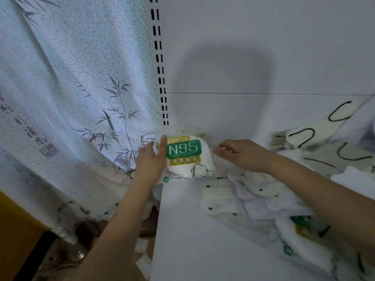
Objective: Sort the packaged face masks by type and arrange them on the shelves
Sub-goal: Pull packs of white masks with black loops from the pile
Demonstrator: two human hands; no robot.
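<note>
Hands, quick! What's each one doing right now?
Left hand: open, straight fingers against the left side of the N95 pack.
Right hand: open, fingers loosely curved, reaching toward the pack's right edge, holding nothing.

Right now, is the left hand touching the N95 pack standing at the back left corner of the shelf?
Touching. The head view shows the left hand with straight fingers laid flat against the left edge of the N95 pack, no gap between them.
</note>
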